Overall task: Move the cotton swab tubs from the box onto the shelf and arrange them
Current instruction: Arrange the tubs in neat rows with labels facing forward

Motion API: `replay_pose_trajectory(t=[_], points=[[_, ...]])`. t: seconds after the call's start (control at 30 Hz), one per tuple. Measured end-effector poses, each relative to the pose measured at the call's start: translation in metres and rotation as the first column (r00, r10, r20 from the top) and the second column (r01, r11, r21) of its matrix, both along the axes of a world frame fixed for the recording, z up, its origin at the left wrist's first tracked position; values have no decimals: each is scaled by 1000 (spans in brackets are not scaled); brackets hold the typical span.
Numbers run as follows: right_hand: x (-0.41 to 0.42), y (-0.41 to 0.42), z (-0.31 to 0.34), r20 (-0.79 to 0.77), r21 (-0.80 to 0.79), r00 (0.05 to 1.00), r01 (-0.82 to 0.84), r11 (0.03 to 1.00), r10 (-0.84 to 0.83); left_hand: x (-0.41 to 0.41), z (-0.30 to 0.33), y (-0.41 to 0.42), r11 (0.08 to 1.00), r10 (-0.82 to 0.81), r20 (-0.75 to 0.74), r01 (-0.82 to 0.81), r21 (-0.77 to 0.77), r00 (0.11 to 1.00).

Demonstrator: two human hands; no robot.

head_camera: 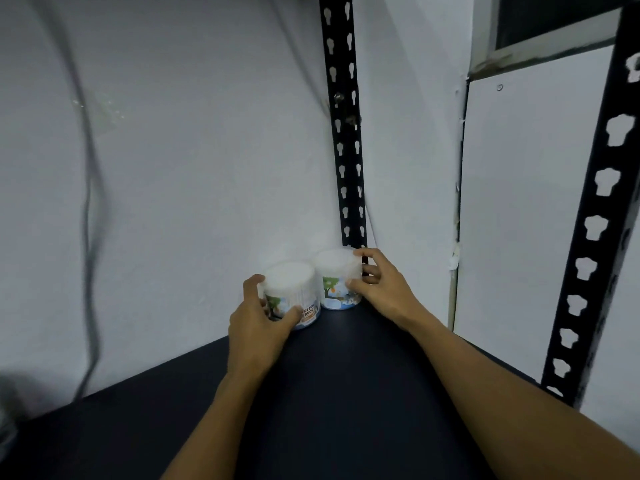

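L hand [258, 315] grips left tub [294, 289] — R hand [377, 282] grips right tub [337, 271].

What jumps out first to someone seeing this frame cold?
Two white cotton swab tubs at the back corner of the dark shelf: the left tub gripped by the left hand, the right tub by the right hand. Behind the right tub a black perforated post runs up the pale wall; a second post stands at the right edge.
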State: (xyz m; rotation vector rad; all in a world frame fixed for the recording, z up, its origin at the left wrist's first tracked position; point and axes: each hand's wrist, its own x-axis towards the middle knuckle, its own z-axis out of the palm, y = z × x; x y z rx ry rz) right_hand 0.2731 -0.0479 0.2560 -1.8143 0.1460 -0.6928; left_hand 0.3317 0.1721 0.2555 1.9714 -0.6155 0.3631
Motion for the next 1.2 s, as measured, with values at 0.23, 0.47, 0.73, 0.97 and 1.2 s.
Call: replay_pose_trajectory(t=[0.23,0.47,0.73,0.97,1.2], points=[[2,4,-1,-8,-76,1000,-10,997,10,0,0,6,996,-45,-116,36,-76,992],[2,7,-2,-17,-115,1000,1,993,-3,3,-1,10,993,-74,-210,52,-110,975],[5,7,-3,-29,-101,1000,-5,995,2,2,-1,12,994,-102,-207,92,-57,973],[5,7,-2,-40,-102,999,3,995,-7,0,0,12,994,-105,-202,101,-30,974],[4,8,-2,-38,-107,999,4,994,-8,0,0,12,996,-89,-208,86,-24,974]])
